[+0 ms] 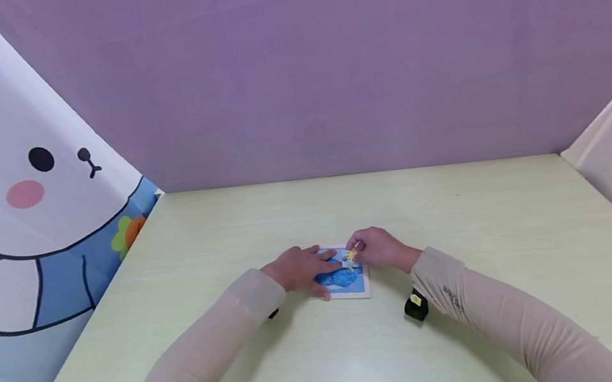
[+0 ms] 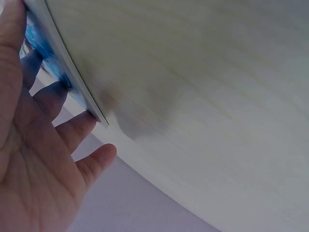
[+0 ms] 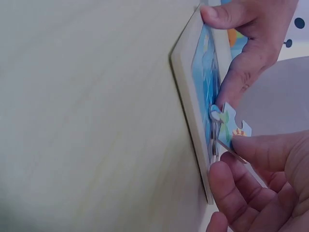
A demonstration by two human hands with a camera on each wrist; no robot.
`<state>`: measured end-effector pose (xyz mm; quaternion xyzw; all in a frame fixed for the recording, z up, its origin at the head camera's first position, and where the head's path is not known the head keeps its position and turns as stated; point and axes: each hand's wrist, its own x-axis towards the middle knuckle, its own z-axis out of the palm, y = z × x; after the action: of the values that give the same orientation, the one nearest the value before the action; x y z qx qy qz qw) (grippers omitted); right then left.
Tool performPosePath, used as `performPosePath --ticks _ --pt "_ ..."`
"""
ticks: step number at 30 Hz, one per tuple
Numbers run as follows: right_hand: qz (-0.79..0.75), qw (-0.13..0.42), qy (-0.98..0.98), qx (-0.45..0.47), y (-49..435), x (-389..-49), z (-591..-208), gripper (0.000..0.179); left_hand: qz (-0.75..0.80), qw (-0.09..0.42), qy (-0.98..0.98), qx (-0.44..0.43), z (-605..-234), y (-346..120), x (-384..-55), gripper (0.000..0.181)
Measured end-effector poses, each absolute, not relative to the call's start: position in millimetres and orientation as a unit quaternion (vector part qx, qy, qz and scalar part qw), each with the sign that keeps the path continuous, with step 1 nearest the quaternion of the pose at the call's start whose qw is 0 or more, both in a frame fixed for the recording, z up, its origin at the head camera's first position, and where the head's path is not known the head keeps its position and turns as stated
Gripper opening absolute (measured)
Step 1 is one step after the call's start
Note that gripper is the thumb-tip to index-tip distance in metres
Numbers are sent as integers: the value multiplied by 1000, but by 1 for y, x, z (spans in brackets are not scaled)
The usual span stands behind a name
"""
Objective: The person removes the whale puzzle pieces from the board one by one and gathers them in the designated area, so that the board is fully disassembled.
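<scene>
A jigsaw puzzle board with a blue picture and pale rim lies flat on the table. My left hand rests on its left part with fingers spread, covering some of the picture. In the left wrist view, fingertips of the left hand touch the board along its edge. Over the board's upper right, my right hand pinches a puzzle piece between thumb and fingers. The piece has a light blue ground with green and yellow-orange print and is held tilted, its lower end close to the board's surface.
A pale wood-grain table spreads around the board. Behind it hangs a purple cloth, and a cartoon-printed curtain stands to the left. A small black box-like device is beneath the right wrist.
</scene>
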<state>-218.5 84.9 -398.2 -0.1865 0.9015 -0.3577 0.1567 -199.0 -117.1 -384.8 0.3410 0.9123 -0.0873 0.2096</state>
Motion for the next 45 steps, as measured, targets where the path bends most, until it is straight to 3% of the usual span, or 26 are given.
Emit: performPosePath --ticks 16,32,45 --pt "-400 147 894 -135 95 -217 -400 17 -99 218 910 340 -386 -119 -197 71" --pt "-392 115 902 -140 140 -215 -399 22 -85 212 908 350 -385 -122 -195 69" --pt "-405 129 896 -126 179 -211 -394 23 -67 212 909 352 -381 -123 -192 68"
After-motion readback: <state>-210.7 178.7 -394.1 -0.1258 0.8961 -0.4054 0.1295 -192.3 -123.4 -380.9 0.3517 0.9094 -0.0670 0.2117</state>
